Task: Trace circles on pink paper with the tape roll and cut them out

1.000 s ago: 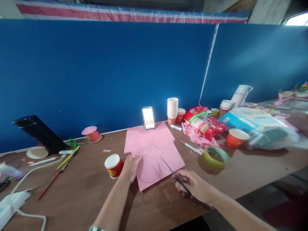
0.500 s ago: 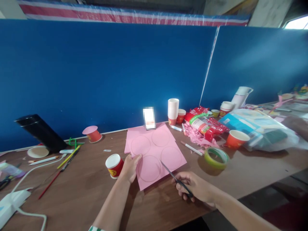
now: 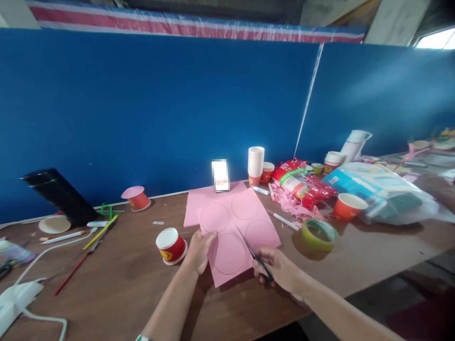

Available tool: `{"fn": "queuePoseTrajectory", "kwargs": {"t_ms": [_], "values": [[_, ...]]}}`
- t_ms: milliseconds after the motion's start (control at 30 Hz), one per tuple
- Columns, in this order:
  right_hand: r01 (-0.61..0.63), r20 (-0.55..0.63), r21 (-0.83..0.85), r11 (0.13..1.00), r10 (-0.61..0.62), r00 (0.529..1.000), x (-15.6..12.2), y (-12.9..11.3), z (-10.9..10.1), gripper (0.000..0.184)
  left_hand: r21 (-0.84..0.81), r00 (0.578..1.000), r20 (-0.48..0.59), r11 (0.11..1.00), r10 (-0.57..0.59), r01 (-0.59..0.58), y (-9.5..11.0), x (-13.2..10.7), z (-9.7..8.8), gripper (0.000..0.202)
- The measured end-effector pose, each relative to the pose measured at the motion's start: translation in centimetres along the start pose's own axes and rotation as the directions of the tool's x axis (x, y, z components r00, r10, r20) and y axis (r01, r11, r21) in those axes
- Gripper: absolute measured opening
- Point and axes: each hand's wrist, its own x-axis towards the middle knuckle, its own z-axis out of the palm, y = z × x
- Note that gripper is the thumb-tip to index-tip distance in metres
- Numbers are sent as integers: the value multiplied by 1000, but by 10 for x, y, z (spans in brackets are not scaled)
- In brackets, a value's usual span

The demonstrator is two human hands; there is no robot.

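My left hand pinches the left edge of a pink paper sheet, its thumb on top. Several large circles are drawn on the sheet. In my right hand is a pair of scissors with dark handles; the blades point up and left across the lower right of the sheet, between two circles. Whether the blades have cut into the paper I cannot tell. Just left of my left hand a red paper cup stands upside down. More pink sheets lie beneath and behind the held one.
Right of the sheet are a roll of tape, a white stick, a red plastic bag, and an orange cup. A stack of paper cups stands behind. On the left lie a black bottle, brushes and a power strip.
The pink sheet and my left hand have shifted slightly right and toward me. My right hand has moved a little left with the scissors, bringing the blades farther over the sheet.
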Motion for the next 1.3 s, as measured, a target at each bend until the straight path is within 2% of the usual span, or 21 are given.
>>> {"fn": "queuePoseTrajectory", "kwargs": {"t_ms": [433, 733, 1167, 1300], "values": [[66, 3, 99, 993, -67, 998, 5, 4, 4, 29, -15, 1000, -28, 1000, -12, 11, 3, -2, 4, 36], [96, -25, 50, 994, -94, 995, 4, 5, 4, 27, -5, 1000, -32, 1000, -1, 1, 1, 0, 2, 38], [63, -10, 46, 997, -62, 998, 5, -1, 2, 40, -13, 999, 6, 999, -49, 50, 6, -4, 4, 33], [51, 14, 20, 998, -51, 999, 4, -5, -1, 42, 2, 999, -21, 999, -37, 37, 6, -4, 4, 23]]}}
